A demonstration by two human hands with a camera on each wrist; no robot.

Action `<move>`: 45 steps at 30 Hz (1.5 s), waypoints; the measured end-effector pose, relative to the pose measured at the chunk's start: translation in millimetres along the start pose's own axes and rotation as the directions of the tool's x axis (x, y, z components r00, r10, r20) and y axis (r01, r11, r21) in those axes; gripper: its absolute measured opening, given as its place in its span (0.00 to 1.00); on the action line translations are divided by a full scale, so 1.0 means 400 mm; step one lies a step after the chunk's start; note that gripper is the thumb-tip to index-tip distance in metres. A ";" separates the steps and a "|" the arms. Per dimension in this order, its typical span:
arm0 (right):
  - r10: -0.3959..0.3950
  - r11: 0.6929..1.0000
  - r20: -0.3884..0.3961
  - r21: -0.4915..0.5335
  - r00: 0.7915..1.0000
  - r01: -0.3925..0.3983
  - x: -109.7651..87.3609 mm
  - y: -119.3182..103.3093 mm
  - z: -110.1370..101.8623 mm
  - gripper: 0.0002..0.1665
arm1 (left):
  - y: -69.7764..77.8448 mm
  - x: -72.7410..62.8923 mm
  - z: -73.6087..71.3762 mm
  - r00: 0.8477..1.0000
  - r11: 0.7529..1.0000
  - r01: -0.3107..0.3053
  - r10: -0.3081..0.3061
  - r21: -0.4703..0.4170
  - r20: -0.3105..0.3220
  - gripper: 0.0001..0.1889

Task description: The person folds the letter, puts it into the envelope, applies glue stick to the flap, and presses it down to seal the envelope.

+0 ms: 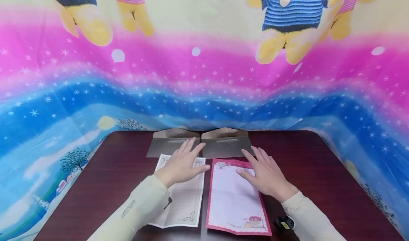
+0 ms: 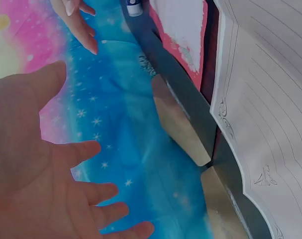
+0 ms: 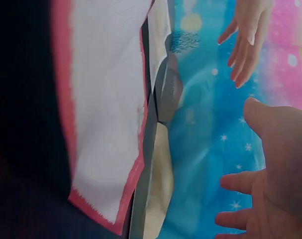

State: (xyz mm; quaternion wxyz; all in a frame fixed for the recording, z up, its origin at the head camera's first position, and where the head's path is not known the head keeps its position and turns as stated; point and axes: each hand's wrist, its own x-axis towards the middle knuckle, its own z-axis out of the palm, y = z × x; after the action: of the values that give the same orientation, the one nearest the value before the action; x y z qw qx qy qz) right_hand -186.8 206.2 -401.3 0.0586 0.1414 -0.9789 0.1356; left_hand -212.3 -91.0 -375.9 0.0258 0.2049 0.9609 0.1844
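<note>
Fingers (image 1: pixel 198 149) spread, both hands (image 1: pixel 181 165) (image 1: pixel 270 173) hover above two paper sheets (image 1: pixel 188 202) (image 1: pixel 232 200).

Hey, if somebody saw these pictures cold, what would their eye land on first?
Probably the backdrop, a vivid pink and blue cloth with snowflakes, hanging behind the dark table. Next, perhaps, the left hand and right hand, fingers spread, held out over a lined sheet and a pink-bordered sheet respectively. Beyond the sheets, two dark envelopes lie side by side, flaps open.
</note>
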 end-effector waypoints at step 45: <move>0.239 0.968 0.223 0.022 0.945 -0.250 -0.065 0.073 0.056 0.24 | 0.046 0.036 0.151 0.984 0.998 0.038 -0.044 0.042 0.172 0.16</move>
State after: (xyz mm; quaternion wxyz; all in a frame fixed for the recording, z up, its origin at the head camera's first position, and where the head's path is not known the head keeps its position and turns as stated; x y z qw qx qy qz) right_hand -172.5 233.5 -433.7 -0.0701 0.0346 -0.9856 0.1499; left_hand -211.0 -48.7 -425.0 0.1087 0.2008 0.9625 0.1467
